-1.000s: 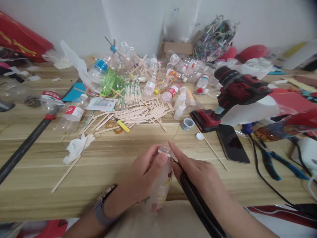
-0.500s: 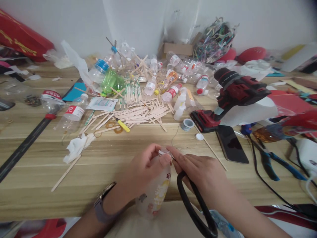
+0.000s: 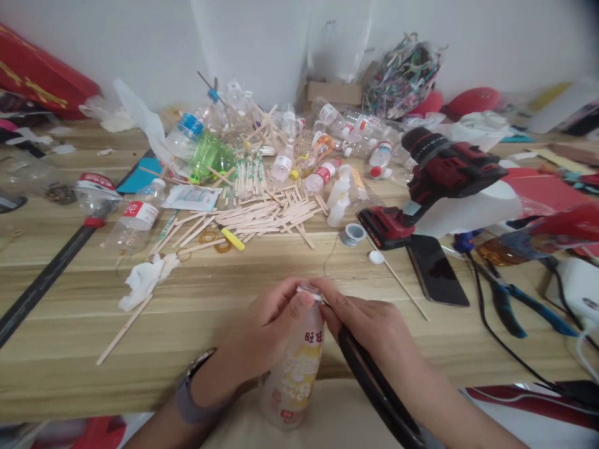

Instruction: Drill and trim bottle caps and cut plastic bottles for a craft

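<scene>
Turned bottle (image 3: 299, 368) — left hand (image 3: 267, 330) round neck (image 3: 309, 288)

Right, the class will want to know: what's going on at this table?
A person has the left hand round the neck of a printed bottle, held neck up at the near edge of the table. The right hand holds a black-handled tool close beside the neck; its working end can't be made out. Beyond them lie scattered wooden sticks, with a drill and a phone to the right.
</scene>
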Available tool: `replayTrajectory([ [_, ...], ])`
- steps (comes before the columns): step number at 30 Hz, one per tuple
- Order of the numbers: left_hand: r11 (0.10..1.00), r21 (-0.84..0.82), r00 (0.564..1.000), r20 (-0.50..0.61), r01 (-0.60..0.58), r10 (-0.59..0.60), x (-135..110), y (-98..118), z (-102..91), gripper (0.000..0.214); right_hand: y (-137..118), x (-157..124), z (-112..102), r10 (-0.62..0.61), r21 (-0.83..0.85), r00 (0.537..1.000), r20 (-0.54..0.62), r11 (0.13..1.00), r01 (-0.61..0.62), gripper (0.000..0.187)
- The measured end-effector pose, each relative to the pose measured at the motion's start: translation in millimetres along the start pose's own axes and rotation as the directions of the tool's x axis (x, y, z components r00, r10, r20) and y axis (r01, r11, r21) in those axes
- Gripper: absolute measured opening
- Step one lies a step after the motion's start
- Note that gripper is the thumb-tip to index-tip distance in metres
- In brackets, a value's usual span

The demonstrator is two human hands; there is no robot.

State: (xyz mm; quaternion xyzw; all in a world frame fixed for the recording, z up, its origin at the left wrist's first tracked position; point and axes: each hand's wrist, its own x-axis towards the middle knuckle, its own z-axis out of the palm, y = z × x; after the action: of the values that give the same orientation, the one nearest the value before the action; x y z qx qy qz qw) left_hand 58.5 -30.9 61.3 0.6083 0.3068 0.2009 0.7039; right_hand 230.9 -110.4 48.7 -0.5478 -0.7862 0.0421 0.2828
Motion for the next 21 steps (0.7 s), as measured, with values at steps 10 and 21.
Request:
replayTrajectory([
  [10, 0.975, -0.186, 0.988, -0.070, 0.121, -0.136, 9.0, -0.2, 1.3, 0.044, -0.1, 9.2, -18.6, -0.061, -0.156, 0.996, 0.060, 0.985, 0.070, 0.070],
  [21, 0.989, -0.124, 0.991, -0.087, 0.086, -0.097, 1.3, -6.3, 2.7, 0.037, -1.4, -7.0, 15.7, 0.158, -0.014, 0.987, -0.029, 0.987, -0.158, 0.076],
])
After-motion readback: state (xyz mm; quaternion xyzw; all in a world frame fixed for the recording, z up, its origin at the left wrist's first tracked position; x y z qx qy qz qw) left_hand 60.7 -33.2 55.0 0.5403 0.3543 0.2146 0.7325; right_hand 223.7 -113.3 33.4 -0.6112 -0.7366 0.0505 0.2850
